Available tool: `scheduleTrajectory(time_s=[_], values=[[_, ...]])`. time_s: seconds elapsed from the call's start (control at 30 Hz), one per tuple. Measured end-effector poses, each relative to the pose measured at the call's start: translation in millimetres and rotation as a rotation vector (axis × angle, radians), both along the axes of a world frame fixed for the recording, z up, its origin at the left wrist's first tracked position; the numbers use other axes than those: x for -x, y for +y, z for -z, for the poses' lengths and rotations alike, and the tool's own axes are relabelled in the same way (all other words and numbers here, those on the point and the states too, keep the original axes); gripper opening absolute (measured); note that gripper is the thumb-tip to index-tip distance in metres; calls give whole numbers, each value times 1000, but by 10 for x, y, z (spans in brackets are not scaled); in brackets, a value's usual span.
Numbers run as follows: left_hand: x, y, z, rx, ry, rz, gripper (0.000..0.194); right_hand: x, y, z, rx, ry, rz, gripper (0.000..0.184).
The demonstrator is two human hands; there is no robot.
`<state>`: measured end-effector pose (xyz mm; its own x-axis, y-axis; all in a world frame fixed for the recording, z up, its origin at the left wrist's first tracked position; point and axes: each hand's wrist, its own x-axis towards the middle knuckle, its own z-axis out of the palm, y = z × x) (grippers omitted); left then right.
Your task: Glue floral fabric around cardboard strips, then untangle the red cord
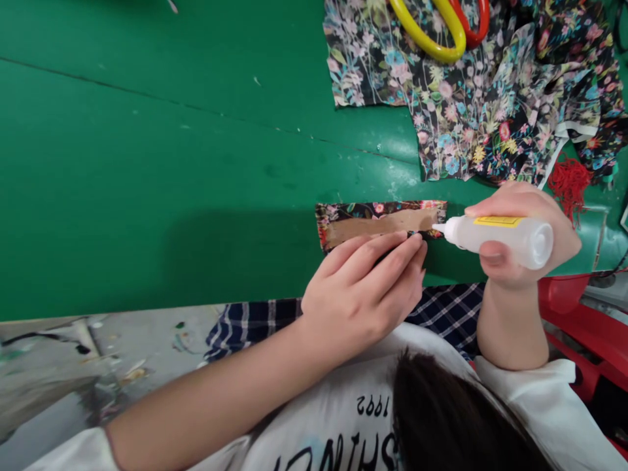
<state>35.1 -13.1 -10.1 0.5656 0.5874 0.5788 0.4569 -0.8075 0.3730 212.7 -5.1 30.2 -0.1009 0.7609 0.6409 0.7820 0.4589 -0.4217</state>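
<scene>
A small brown card strip wrapped in floral cloth [377, 221] lies near the front edge of the green table [147, 183]. My left hand [366, 288] presses its fingertips, held together, on the strip's near edge. My right hand [523, 235] is closed around a white glue bottle [495, 233] with a yellow label. The bottle lies sideways and its nozzle touches the strip's right end.
A heap of floral fabric [490, 85] covers the table's far right, with yellow and red scissor handles [441, 29] on it. A red tassel [569, 183] lies at the right. A red stool [589, 327] stands beside me. Paint-stained floor [73, 366] shows at left.
</scene>
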Motion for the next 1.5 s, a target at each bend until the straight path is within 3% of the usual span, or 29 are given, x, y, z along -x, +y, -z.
scheduleTrajectory(time_s=[0.17, 0.33, 0.77, 1.13, 1.5], values=[[12, -16, 5, 14, 35, 6, 25, -15, 5, -29, 49, 58, 0, 33], [5, -16, 3, 15, 29, 9, 22, 16, 43, 3, -10, 86, -51, 31], [-1, -33, -16, 58, 28, -21, 15, 11, 53, 16, -7, 95, 5, 35], [11, -33, -35, 74, 47, -20, 25, 37, 75, 4, -61, 141, 84, 40], [-2, -32, -25, 71, 17, -24, 22, -7, 43, 30, -21, 123, -34, 37]])
